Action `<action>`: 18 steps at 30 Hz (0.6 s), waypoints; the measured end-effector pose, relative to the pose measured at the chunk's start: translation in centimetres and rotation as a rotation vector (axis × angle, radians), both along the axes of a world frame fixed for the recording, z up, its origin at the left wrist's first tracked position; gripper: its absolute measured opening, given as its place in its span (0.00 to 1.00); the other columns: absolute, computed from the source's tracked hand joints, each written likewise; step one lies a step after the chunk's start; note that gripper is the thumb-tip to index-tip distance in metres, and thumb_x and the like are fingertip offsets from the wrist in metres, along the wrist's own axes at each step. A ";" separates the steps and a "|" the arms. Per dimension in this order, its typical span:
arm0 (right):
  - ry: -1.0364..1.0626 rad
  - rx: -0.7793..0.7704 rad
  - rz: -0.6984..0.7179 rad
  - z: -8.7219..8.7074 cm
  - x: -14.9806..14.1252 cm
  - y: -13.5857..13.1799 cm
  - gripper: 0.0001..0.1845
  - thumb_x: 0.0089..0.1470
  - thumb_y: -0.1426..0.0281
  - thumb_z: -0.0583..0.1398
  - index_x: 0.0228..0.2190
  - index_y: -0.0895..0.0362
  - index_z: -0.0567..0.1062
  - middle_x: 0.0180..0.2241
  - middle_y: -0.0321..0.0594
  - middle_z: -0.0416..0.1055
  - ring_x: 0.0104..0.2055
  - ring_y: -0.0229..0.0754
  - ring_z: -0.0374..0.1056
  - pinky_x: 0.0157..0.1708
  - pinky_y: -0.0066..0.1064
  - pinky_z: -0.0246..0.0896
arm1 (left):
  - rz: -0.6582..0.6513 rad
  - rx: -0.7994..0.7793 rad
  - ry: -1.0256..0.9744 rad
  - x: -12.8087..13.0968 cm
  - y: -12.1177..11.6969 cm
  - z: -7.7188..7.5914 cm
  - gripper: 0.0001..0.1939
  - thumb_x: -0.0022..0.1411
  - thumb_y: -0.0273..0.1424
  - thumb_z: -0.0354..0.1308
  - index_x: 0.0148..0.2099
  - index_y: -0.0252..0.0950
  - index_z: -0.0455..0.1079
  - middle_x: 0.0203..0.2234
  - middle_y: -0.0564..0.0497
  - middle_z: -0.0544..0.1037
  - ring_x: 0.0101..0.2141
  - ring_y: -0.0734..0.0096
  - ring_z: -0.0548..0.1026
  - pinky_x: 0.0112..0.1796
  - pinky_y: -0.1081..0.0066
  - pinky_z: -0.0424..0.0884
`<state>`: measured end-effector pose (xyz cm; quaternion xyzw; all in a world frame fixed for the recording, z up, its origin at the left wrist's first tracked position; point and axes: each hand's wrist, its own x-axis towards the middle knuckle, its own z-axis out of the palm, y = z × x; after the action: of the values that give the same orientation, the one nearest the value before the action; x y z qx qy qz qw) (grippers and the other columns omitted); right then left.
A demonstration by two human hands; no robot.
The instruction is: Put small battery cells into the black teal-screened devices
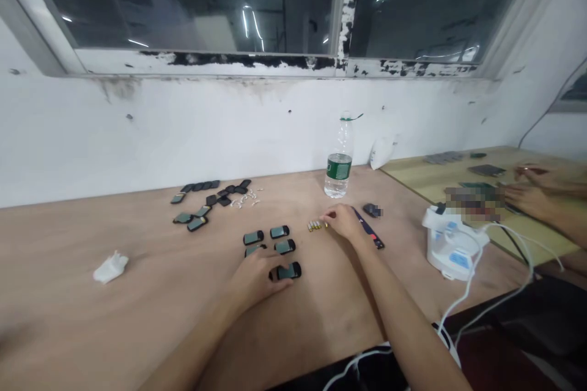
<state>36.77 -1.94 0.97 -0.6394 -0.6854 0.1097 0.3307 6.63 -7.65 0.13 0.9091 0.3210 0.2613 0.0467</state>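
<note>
**Gripping a gadget (pixel 290 270) near a row of batteries (pixel 313 226)**

Holding it on the table (pixel 68 232) between thumb and fingers of the left hand (pixel 257 272), just short of four other gadgets (pixel 279 232). Poised with the right hand (pixel 343 220) at the end of the batteries; cannot tell whether pinching one. Beside that hand, a dark strip (pixel 368 229); behind, a bottle (pixel 339 167).

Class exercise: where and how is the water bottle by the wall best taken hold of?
Probably around its green label, with the grip coming in level from the near side: the water bottle stands upright, its body looks round, and the wall rises behind it.
</note>
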 end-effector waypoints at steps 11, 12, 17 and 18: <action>0.010 0.131 -0.213 1.6 -1.2 -0.9 0.15 0.62 0.65 0.58 0.28 0.55 0.81 0.30 0.45 0.81 0.33 0.47 0.75 0.33 0.31 0.59 | -0.038 -0.163 0.000 -4.1 -0.8 4.3 0.08 0.63 0.39 0.68 0.43 0.45 0.81 0.43 0.50 0.84 0.42 0.60 0.82 0.41 0.68 0.79; 0.038 0.154 -0.216 1.8 -1.2 -1.0 0.14 0.61 0.66 0.58 0.28 0.55 0.81 0.28 0.44 0.80 0.31 0.46 0.74 0.32 0.31 0.59 | -0.069 -0.193 0.017 -4.7 -1.1 4.4 0.07 0.62 0.39 0.68 0.42 0.45 0.80 0.43 0.50 0.84 0.42 0.60 0.82 0.42 0.68 0.79; 0.181 0.254 -0.130 2.2 -1.7 -1.1 0.10 0.59 0.66 0.58 0.29 0.55 0.77 0.24 0.39 0.75 0.26 0.42 0.69 0.30 0.30 0.58 | -0.091 -0.211 0.048 -6.1 -1.9 3.1 0.05 0.65 0.33 0.64 0.43 0.43 0.78 0.43 0.49 0.83 0.40 0.61 0.82 0.42 0.67 0.80; 0.203 0.269 -0.093 2.2 -2.0 -1.2 0.09 0.59 0.67 0.58 0.30 0.55 0.77 0.24 0.39 0.75 0.26 0.41 0.68 0.30 0.30 0.58 | -0.080 -0.199 0.050 -6.2 -1.8 2.8 0.03 0.65 0.32 0.64 0.42 0.43 0.78 0.41 0.49 0.83 0.38 0.62 0.83 0.39 0.68 0.80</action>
<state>34.82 -3.10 3.21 -0.6061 -0.6265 0.0655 0.4856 0.45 -9.44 2.89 0.9182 0.3101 0.2034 0.1392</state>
